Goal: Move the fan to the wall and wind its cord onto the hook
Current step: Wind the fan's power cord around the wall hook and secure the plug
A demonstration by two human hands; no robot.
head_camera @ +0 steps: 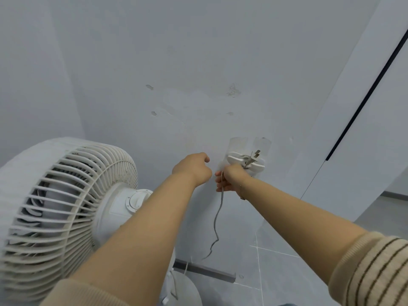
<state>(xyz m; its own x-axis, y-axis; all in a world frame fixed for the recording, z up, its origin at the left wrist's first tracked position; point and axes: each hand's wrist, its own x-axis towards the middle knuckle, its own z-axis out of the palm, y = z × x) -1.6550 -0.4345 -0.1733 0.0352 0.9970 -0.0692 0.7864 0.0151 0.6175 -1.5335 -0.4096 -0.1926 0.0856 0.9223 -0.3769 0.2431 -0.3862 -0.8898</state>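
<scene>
A white pedestal fan stands at the lower left, close to the pale wall, its grille facing left and its round base on the floor. A white hook is stuck on the wall at centre right. The plug with its metal prongs lies across the hook. The grey cord hangs down from my right hand, which grips it just below the hook. My left hand is closed in a fist to the left of the hook, and whether it holds anything is hidden.
A dark skirting strip runs along the foot of the wall above a grey tiled floor. To the right is a white door panel with a dark vertical gap.
</scene>
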